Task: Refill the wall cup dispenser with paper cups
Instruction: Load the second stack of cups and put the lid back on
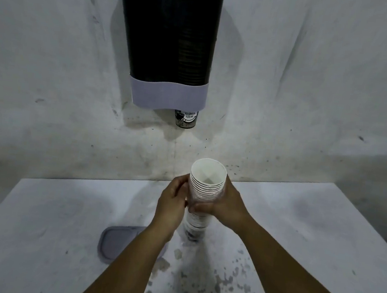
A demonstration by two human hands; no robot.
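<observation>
Both hands, left hand (173, 200) and right hand (225, 207), grip cup stack (203, 195) near counter (49, 214) back edge; dispenser (169, 48) not yet loaded.

Dim, cool-toned indoor view with soft, low contrast.
Lit mainly from above and in front; broad soft shadow beneath and left of the dispenser (168, 48) on the wall (314, 75), and faint shadows on the table (48, 226) beside the forearms. Dark dispenser body nearly featureless, its ribbing barely resolved. Cup interior at the top of the cup stack (205, 190) brightest, without blown glare. Slight softness and noise throughout; lower part of the stack blurred behind the right hand (224, 204). Wide-angle distortion evident: table edges splayed outward, forearms stretched toward the bottom corners, dispenser tapering downward.
</observation>
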